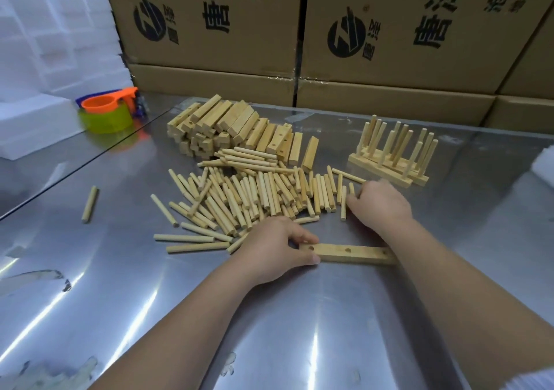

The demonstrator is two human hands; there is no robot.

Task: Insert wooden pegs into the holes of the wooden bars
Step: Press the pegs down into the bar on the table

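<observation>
At the far left of the steel table (90, 284) a stray peg (90, 204) lies alone, with orange and green tape dispensers (106, 115) in the upper left. In the centre, the left hand (275, 250) pinches the left end of a drilled wooden bar (352, 254) lying flat, just below the peg pile (254, 197) and the stacked bars (236, 127). To the right, the right hand (379, 202) curls loosely over pegs at the pile's edge, whether gripping one I cannot tell, near finished pegged bars (392, 155) in the upper right.
</observation>
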